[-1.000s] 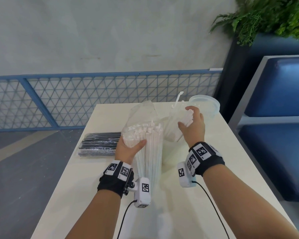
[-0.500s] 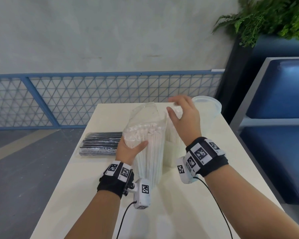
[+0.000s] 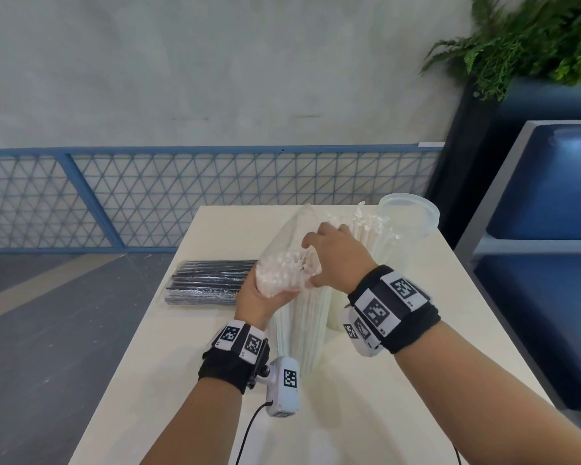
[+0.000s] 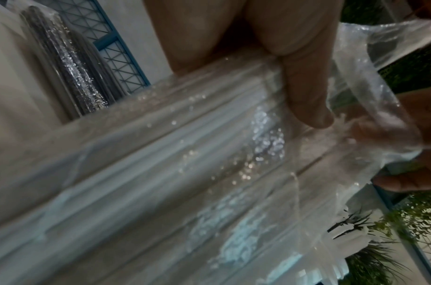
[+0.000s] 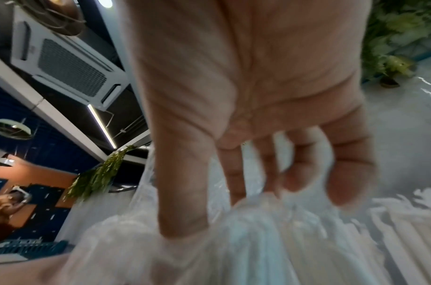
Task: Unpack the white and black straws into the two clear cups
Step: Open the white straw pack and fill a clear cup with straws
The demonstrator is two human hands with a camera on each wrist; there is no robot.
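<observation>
A clear bag of white straws (image 3: 299, 327) (image 4: 185, 173) stands upright on the white table (image 3: 366, 407). My left hand (image 3: 265, 298) (image 4: 304, 86) grips it just below its open mouth. My right hand (image 3: 336, 256) (image 5: 258, 115) comes down on the bag's top, fingers curled in over the straw tips and thumb pressed on the plastic from outside. Behind that hand, a clear cup holds a bunch of white straws (image 3: 374, 233) (image 5: 404, 231). An empty clear cup (image 3: 411, 218) stands at the far right corner. The pack of black straws (image 3: 208, 283) (image 4: 75, 67) lies flat on the left.
A blue mesh railing (image 3: 182, 193) runs behind the table's far edge. To the right stand a blue bench (image 3: 550, 263) and a dark planter with green ferns (image 3: 534, 35). Grey floor lies left of the table.
My right hand left a bunch of white straws in the cup behind it and came back left onto the bag's mouth. The left hand kept its grip on the bag.
</observation>
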